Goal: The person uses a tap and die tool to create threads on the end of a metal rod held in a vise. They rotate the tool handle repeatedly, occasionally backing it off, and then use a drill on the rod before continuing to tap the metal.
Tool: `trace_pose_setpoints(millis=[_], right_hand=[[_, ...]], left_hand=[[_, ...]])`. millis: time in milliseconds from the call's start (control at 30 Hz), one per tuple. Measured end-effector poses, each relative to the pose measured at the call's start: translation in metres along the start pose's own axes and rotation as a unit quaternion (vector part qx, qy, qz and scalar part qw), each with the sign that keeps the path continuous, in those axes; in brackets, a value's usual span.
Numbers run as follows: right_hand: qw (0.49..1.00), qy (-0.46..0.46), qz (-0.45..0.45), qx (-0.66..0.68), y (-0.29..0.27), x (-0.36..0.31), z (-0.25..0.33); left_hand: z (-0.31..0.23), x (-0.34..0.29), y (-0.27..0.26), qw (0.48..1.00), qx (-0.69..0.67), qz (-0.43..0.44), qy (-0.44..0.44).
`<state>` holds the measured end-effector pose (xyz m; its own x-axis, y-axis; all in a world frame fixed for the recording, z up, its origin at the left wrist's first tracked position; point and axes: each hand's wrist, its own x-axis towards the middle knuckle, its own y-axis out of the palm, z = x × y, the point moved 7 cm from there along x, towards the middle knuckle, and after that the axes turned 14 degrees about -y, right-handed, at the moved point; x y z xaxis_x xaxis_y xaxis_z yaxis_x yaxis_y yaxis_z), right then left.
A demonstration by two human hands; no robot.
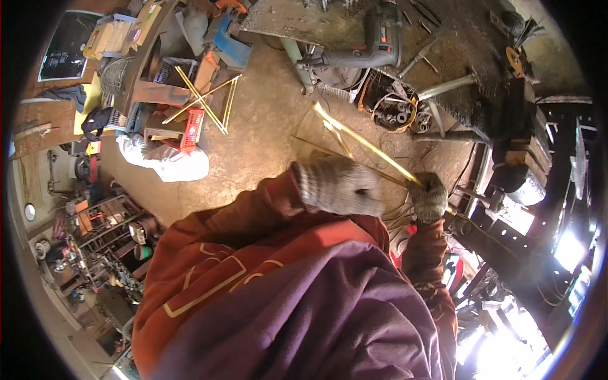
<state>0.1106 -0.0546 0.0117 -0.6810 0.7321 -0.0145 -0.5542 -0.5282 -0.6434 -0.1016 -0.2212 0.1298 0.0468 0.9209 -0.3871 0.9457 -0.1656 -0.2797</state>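
My right hand (429, 195), in a grey knit glove, is closed around the end of a thin gold-coloured rod frame (370, 147). The frame reaches forward and left from that hand, with its far corner over the floor. Just left of it, my left hand (342, 185), also gloved, is close to my chest. Its fingers are smeared and partly hidden, so I cannot tell whether they hold anything. A similar crossed gold-coloured rod frame (201, 100) stands at the far left, beside a red plastic crate (192, 128).
A power drill (380, 47) lies on the dark workbench (291, 22) ahead. Below its edge is a container of metal parts (396, 114). White sacking (180, 164) lies on the concrete floor (259, 120). Cluttered metal racks (104, 228) stand at left; a dark perforated beam (500, 237) is at right.
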Motion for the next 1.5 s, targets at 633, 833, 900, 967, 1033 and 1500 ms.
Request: trace_pose_setpoints(millis=[633,833,900,967,1033,1500], right_hand=[[0.992,0.106,0.012,0.062,-0.033,-0.096,0.007],[0.959,0.254,0.016,0.124,-0.024,-0.193,0.031],[0.943,0.297,-0.043,0.145,0.003,-0.234,0.023],[0.902,0.350,-0.120,0.221,0.028,-0.248,0.028],[0.867,0.400,-0.193,0.226,0.049,-0.259,0.028],[0.910,0.327,-0.248,0.052,0.097,-0.245,-0.033]], left_hand=[[0.174,0.075,0.025,0.986,-0.028,-0.077,-0.147],[0.247,0.148,0.128,0.896,-0.291,0.118,-0.313],[0.208,0.166,0.157,0.894,-0.250,0.134,-0.346],[0.186,0.197,0.193,0.939,-0.153,0.187,-0.246],[0.147,0.202,0.212,0.947,-0.148,0.164,-0.232],[0.099,0.221,0.244,0.896,-0.313,0.023,-0.313]])
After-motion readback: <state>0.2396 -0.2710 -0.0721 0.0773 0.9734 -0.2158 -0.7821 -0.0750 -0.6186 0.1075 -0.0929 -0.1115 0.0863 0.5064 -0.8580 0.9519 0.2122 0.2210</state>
